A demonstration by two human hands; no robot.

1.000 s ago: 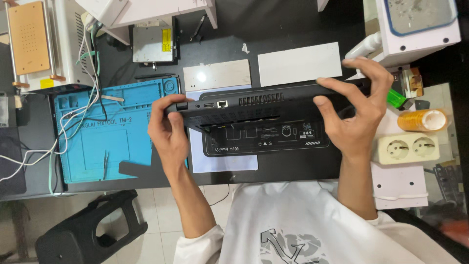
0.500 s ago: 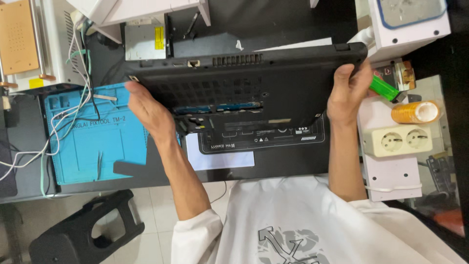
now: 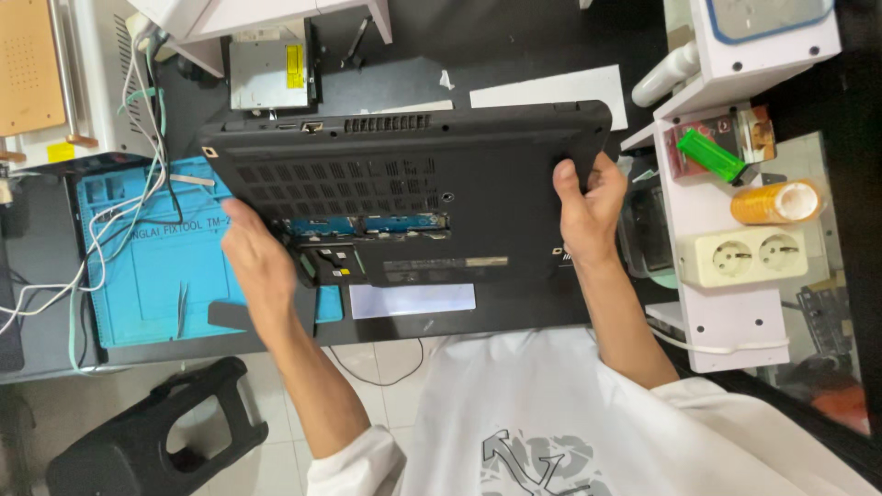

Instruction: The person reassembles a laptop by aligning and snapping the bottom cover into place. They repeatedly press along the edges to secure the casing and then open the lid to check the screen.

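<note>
Laptop (image 3: 413,193) now lower, flatter, yellow sticker (image 3: 345,272) beside left hand (image 3: 262,266).

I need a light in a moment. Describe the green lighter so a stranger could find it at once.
Start at the white shelf unit right of the laptop. The green lighter lies slanted at its top, above the amber tape roll and white double socket. It is the only bright green thing there.

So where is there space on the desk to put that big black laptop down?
The laptop, held by left hand and right hand, covers most of the desk. Bare patches: the blue mat left of it, apart from tweezers, and the dark top behind. The white shelf is crowded.
</note>
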